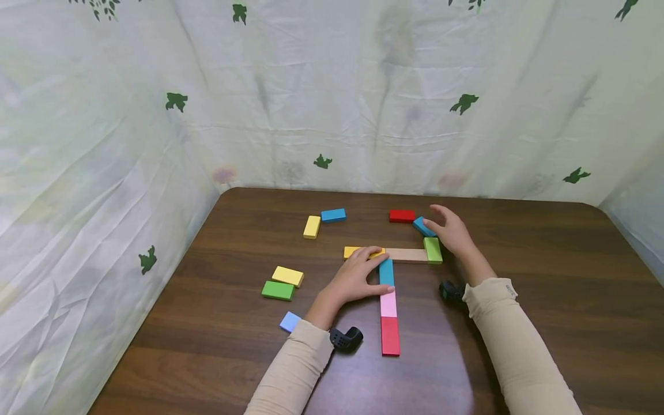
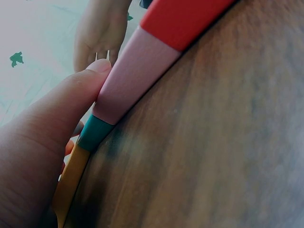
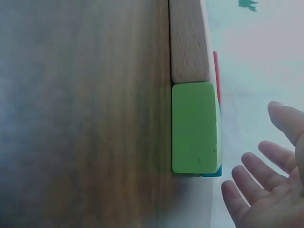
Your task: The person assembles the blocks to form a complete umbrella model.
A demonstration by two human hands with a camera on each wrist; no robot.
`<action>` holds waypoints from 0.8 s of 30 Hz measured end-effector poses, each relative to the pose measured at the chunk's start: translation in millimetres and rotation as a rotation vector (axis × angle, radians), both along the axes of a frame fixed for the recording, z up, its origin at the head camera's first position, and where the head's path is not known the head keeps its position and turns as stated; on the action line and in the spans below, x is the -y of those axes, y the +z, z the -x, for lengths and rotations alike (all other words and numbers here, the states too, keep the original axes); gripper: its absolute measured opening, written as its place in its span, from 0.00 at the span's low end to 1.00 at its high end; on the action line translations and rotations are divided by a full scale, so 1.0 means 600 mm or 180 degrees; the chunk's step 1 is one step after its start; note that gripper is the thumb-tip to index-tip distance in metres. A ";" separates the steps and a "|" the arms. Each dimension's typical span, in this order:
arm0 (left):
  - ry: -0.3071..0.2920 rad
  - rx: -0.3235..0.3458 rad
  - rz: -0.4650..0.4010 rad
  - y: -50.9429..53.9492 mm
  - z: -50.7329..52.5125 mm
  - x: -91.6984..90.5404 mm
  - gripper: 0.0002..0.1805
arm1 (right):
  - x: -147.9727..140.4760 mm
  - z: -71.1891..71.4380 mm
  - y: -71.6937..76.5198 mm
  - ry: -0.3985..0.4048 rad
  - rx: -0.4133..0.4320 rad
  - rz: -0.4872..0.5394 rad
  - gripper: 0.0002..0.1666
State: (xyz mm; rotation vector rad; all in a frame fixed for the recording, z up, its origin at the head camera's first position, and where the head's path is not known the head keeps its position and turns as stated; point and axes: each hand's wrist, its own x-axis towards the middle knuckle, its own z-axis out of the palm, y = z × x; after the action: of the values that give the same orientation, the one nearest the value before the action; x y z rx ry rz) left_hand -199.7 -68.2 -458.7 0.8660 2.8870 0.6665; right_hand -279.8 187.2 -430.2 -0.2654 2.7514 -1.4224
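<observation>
In the head view, blue, pink (image 1: 388,305) and red (image 1: 390,336) blocks form a column below a row made of a yellow block (image 1: 350,252), a plain wooden block (image 1: 407,255) and a green block (image 1: 433,251). The left hand (image 1: 354,278) rests over the column's top, its thumb at the pink block (image 2: 137,73) in the left wrist view and its other fingers over the yellow part. The right hand (image 1: 456,235), fingers spread, is beside a tilted blue block (image 1: 423,227); whether the thumb touches it I cannot tell. The right wrist view shows the green block (image 3: 194,128) against the wooden one.
A red block (image 1: 402,216) lies at the back, near the tilted blue one. To the left are a blue block (image 1: 333,215), a yellow block (image 1: 312,227), another yellow block (image 1: 287,276), a green block (image 1: 278,290) and a light blue block (image 1: 290,321) beside the left forearm.
</observation>
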 end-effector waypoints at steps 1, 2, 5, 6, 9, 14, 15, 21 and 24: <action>-0.0003 -0.0004 -0.0001 0.000 0.000 0.000 0.42 | 0.000 -0.003 0.000 0.0006 -0.0026 -0.0016 0.35; -0.0006 -0.0007 -0.0003 0.000 0.000 0.000 0.42 | 0.000 -0.006 0.001 0.0008 -0.0044 -0.0024 0.35; -0.0012 -0.0025 -0.0010 0.000 0.000 0.000 0.42 | 0.000 -0.015 0.002 0.0018 -0.0079 -0.0053 0.36; -0.0014 -0.0033 -0.0014 0.000 0.000 0.000 0.42 | -0.001 -0.018 0.002 0.0019 -0.0087 -0.0061 0.36; -0.0021 -0.0059 -0.0021 0.001 -0.001 0.000 0.42 | -0.002 -0.027 0.002 0.0033 -0.0111 -0.0062 0.37; -0.0027 -0.0063 -0.0026 0.002 -0.001 0.000 0.42 | -0.005 -0.042 -0.001 0.0052 -0.0178 -0.0052 0.38; -0.0025 -0.0060 -0.0021 0.002 -0.001 0.000 0.42 | -0.005 -0.045 -0.002 0.0051 -0.0185 -0.0055 0.38; -0.0016 -0.0058 -0.0008 0.002 0.000 0.000 0.42 | -0.004 -0.061 -0.004 0.0043 -0.0092 -0.0133 0.41; -0.0010 -0.0050 -0.0017 0.002 -0.001 -0.001 0.42 | -0.003 -0.067 -0.006 0.0091 -0.0027 -0.0120 0.42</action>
State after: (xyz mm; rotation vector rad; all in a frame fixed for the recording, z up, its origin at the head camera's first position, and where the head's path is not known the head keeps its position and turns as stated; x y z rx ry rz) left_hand -199.3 -67.9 -457.3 0.8802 2.8984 0.6704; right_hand -239.9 189.3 -433.7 -0.3087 2.7664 -1.3644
